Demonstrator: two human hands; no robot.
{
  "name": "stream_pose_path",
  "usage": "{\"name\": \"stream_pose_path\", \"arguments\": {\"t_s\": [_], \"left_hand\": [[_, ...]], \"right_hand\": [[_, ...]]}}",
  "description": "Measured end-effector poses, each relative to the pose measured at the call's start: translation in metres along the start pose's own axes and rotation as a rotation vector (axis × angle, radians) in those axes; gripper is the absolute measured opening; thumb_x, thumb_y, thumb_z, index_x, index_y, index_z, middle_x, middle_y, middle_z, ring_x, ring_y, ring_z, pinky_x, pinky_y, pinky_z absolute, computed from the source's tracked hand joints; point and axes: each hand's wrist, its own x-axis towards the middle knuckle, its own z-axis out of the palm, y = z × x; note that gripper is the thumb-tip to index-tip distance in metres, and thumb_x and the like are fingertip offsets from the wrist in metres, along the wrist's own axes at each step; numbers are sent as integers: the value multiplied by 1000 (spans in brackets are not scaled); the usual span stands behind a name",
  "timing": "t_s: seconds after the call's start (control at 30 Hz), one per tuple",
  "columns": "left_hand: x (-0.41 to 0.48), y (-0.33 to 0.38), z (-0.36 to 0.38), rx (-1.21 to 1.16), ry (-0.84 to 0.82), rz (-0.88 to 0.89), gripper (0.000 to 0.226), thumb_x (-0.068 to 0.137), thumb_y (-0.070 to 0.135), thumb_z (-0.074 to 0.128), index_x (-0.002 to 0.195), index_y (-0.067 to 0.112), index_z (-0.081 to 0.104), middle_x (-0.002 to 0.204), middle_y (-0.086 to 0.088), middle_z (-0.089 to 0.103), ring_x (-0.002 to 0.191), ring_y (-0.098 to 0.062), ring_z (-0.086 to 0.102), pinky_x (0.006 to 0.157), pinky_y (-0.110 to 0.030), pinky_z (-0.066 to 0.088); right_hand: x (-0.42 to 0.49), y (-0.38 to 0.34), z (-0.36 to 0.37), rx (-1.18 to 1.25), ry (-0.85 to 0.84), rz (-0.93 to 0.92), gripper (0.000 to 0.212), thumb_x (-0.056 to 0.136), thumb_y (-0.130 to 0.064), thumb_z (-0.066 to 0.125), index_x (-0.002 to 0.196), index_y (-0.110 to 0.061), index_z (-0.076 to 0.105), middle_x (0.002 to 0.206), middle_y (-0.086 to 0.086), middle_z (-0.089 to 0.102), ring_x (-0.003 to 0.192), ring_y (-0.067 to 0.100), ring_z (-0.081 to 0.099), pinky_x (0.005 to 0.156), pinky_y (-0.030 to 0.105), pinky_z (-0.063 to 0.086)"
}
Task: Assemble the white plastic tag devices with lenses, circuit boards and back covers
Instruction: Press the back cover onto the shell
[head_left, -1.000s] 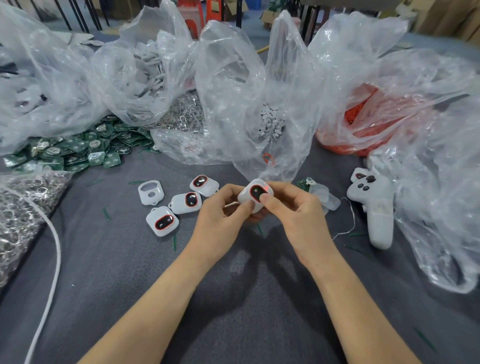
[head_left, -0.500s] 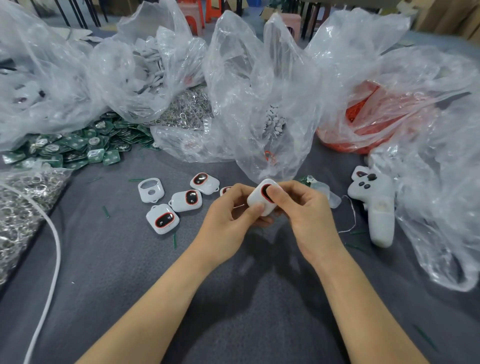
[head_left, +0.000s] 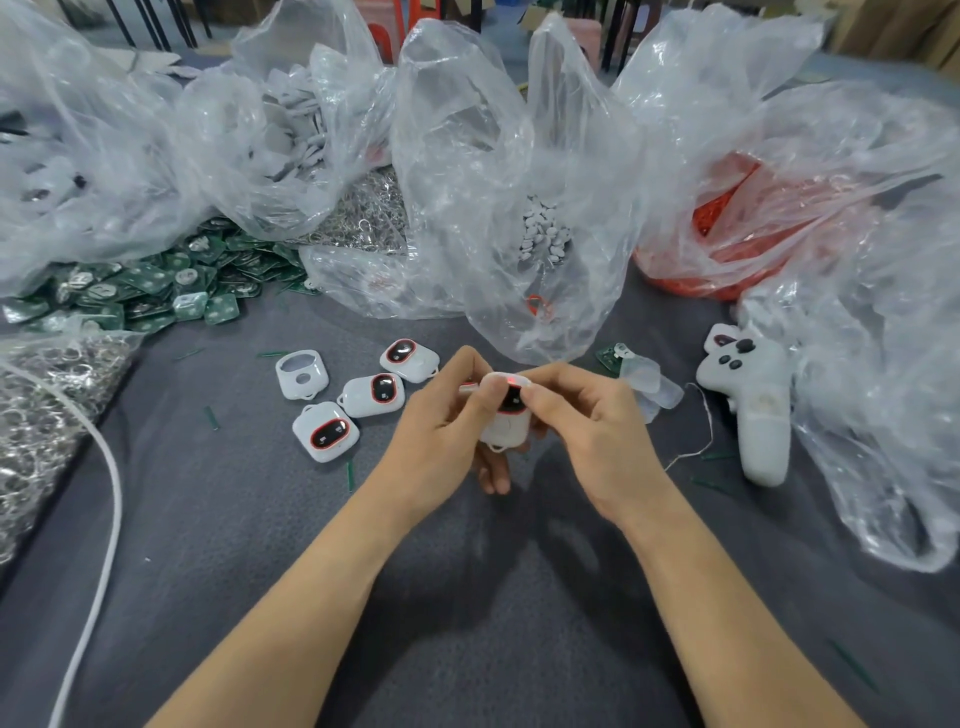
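Both hands hold one white tag device (head_left: 506, 423) with a red-rimmed dark lens above the grey cloth. My left hand (head_left: 441, 436) grips its left side and my right hand (head_left: 587, 431) pinches its top, where a small red light glows. Three assembled tags (head_left: 326, 432) (head_left: 374, 395) (head_left: 409, 359) lie to the left, beside an empty white shell (head_left: 302, 374). A heap of green circuit boards (head_left: 145, 288) sits at the far left.
Clear plastic bags (head_left: 509, 171) of parts crowd the back and right; one holds orange-red pieces (head_left: 727, 244). A white controller (head_left: 753, 405) lies at the right. Metal rings in a bag (head_left: 36, 415) and a white cable (head_left: 104, 519) are on the left.
The tag has been turned in my hands from lens facing up to standing on end, loop downward, and lowered slightly. A red light now shows at its top.
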Motion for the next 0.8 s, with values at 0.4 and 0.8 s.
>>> {"name": "stream_pose_path", "arguments": {"t_s": [0.4, 0.8], "left_hand": [[3, -6, 0, -183, 30, -16, 16, 95, 30, 51, 89, 16, 49, 80, -8, 68, 62, -30, 68, 47, -27, 51], [0, -9, 12, -412, 102, 123, 8, 90, 10, 49, 97, 11, 53, 95, -7, 68, 99, -27, 64, 90, -37, 52]], "right_hand": [[4, 5, -2, 61, 51, 48, 10, 88, -13, 64, 94, -9, 71, 88, 7, 73, 84, 17, 67, 82, 32, 53], [2, 7, 13, 361, 87, -37, 13, 80, -12, 67, 86, -22, 72, 94, 17, 67, 95, 33, 60, 90, 49, 46]]}}
